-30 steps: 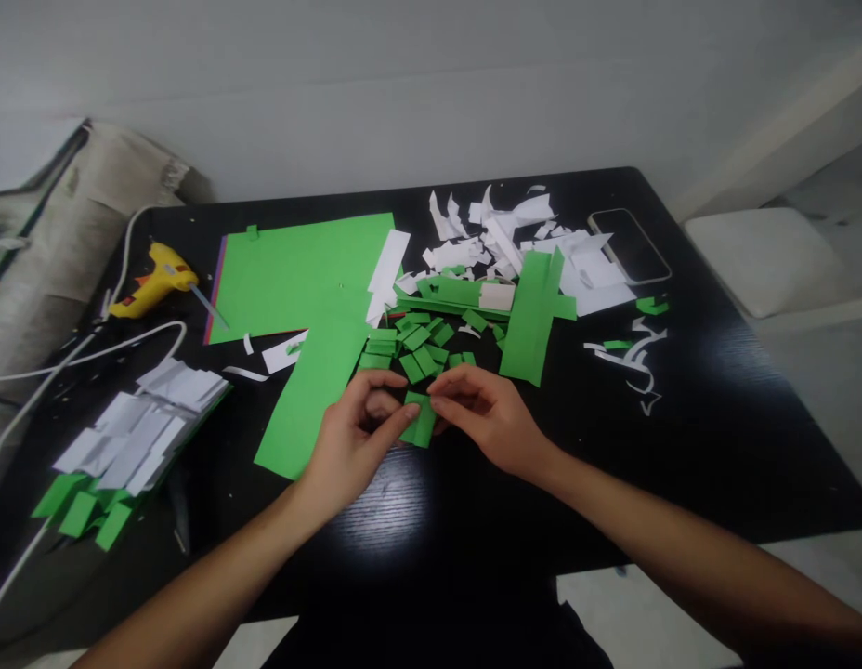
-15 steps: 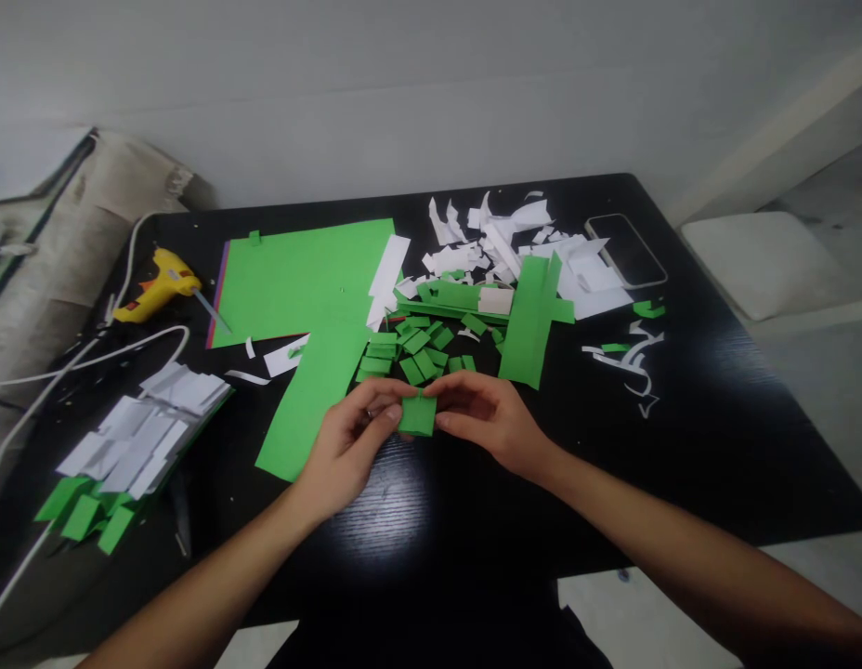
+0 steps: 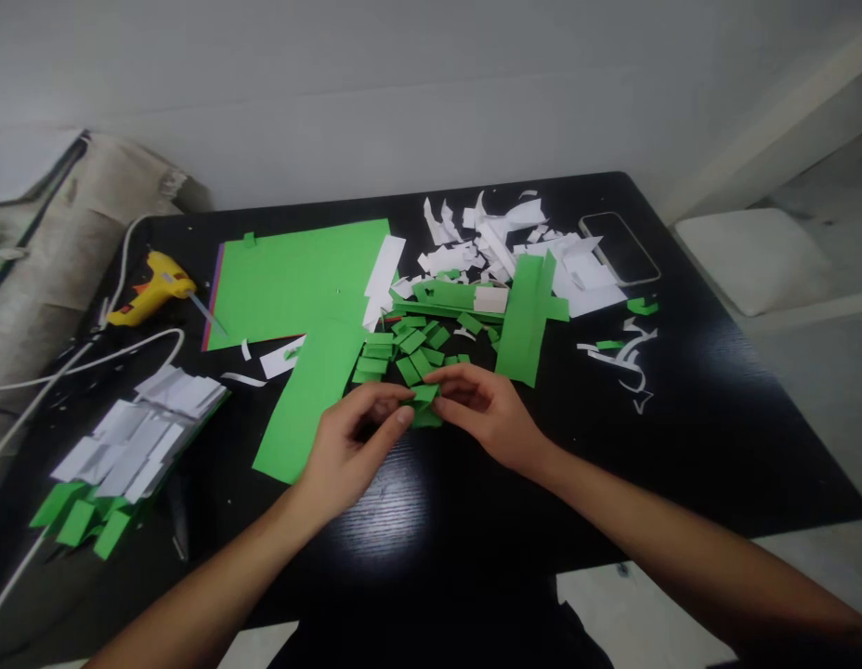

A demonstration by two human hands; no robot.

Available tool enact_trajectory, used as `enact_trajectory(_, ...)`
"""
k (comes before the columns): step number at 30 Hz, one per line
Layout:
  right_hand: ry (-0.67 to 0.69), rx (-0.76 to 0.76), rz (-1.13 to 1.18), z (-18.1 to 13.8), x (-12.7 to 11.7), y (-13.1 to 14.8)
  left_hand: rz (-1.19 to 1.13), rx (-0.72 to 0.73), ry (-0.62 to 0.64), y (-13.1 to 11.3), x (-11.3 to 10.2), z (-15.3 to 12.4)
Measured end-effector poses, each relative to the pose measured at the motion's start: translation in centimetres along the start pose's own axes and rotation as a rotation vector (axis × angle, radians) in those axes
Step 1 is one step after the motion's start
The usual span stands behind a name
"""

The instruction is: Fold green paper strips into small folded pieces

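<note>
A small folded piece of green paper [image 3: 424, 401] is between my two hands, low over the black table, with one flap raised. My left hand [image 3: 358, 437] has its thumb and fingertips at the piece's left edge. On the other edge, my right hand [image 3: 490, 413] pinches it between thumb and forefinger. Just beyond my fingers lies a pile of small folded green paper pieces [image 3: 417, 348]. A long green paper sheet [image 3: 309, 400] reaches under my left wrist's far side, and a folded green strip [image 3: 525, 321] stands past my right hand.
White paper scraps [image 3: 487, 237] and a phone [image 3: 620, 248] lie at the back right. A yellow glue gun [image 3: 152, 290] with a white cable rests at the left, behind a stack of white and green folded pieces [image 3: 135, 446]. Thin white curls [image 3: 630, 358] lie at the right.
The green piece has gone from lying flat-faced toward me to being tilted with a flap opened up. My fingers have shifted slightly around it.
</note>
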State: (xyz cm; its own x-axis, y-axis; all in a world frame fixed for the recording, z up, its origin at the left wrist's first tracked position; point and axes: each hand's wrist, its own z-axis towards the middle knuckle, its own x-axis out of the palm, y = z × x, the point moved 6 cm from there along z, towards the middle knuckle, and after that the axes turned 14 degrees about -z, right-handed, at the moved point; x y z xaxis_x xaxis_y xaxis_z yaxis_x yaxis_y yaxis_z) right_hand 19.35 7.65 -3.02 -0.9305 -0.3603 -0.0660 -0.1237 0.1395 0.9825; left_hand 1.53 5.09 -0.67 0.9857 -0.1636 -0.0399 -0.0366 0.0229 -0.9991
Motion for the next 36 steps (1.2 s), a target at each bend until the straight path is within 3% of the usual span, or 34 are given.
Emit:
enact_trajectory(4, 0.031, 0.032, 0.011, -0.1, 0.3, -0.2, 0.047, 0.064, -0.069, -0.4, -0.4, 0.0)
enact_trajectory(20, 0.143, 0.051, -0.010, -0.2, 0.9, -0.6, -0.086, 0.054, -0.236, -0.8, -1.9, 0.4)
enact_trajectory(36, 0.195, 0.055, 0.016, -0.6, 1.3, -0.3, -0.123, 0.013, -0.233, -0.9, -2.0, 0.6)
